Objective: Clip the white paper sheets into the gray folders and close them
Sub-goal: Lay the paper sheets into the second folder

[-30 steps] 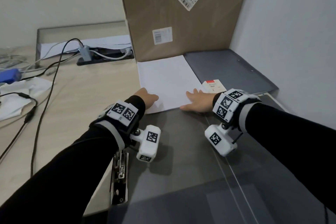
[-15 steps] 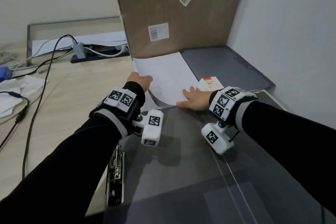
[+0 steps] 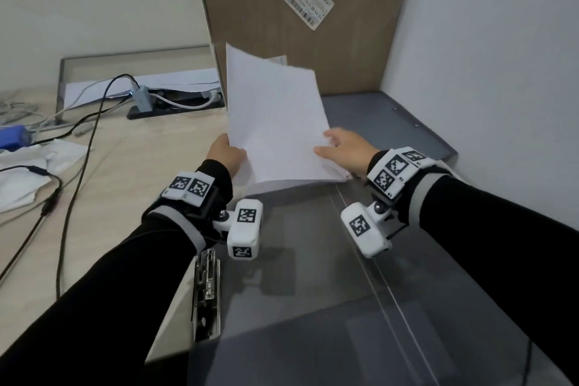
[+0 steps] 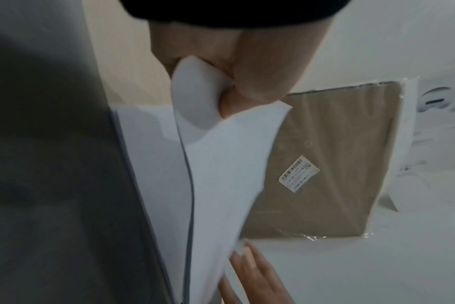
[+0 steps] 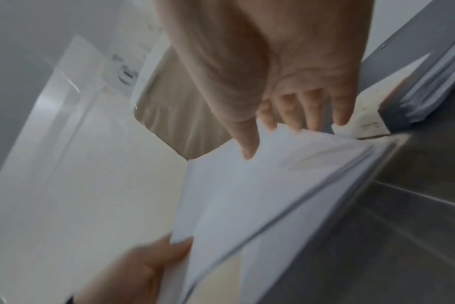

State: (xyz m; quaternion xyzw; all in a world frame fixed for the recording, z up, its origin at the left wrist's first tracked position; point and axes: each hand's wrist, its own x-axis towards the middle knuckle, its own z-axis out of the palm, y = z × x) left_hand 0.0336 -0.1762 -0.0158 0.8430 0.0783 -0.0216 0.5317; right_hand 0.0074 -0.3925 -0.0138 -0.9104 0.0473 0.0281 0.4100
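Head view: high, looks forward and down at desk (image 3: 134,172) corner. Left wrist view: close along left hand (image 4: 234,51), faces cardboard box (image 4: 325,144). Right wrist view: close along right hand (image 5: 273,61). All three share paper sheets (image 3: 275,128) and box.

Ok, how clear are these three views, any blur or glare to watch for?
Head view: sharp, edges bent by the wide lens; the glossy gray folder shows dim reflections. Left wrist view: soft, the left hand pinching the paper sheets is close and unfocused. Right wrist view: blurriest, the right hand and sheet edges smeared.
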